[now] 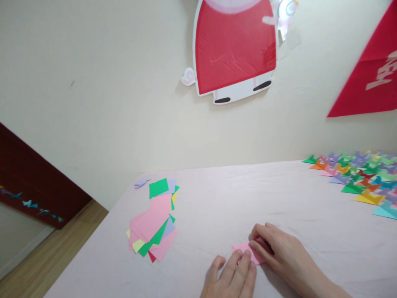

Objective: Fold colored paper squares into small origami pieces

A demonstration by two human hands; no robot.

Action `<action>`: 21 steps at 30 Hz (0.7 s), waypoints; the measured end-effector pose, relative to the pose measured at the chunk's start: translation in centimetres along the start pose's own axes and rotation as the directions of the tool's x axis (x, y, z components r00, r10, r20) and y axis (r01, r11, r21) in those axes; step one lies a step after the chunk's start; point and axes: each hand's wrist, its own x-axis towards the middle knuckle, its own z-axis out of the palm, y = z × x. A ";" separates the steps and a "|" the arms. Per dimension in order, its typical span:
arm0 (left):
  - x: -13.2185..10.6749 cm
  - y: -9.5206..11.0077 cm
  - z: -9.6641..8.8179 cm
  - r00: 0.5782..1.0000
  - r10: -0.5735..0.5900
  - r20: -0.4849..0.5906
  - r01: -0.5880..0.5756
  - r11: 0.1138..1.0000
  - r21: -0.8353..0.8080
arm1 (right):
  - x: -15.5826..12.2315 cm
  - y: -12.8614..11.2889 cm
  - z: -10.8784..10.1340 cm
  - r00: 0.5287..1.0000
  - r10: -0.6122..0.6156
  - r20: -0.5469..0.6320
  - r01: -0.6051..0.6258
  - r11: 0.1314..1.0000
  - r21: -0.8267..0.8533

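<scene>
A small pink paper [246,249] lies flat on the pale pink tablecloth [217,207] near the front edge. My left hand [231,277] rests on the paper's near side with its fingers stretched out and pressed down on it. My right hand [279,248] comes in from the right, its fingertips curled and pinching the paper's right part. Most of the paper is covered by both hands.
A loose pile of coloured paper squares [155,221], pink, green, yellow and lilac, lies to the left. Several folded paper figures [359,178] in many colours crowd the far right. A small lilac folded piece [142,182] sits at the far left corner. A wall stands behind.
</scene>
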 end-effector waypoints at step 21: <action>-0.2 0.2 1.0 1.000 -0.011 0.006 0.011 0.999 -0.048 | 0.0 0.2 0.5 1.000 -0.010 -0.014 0.010 1.000 -0.001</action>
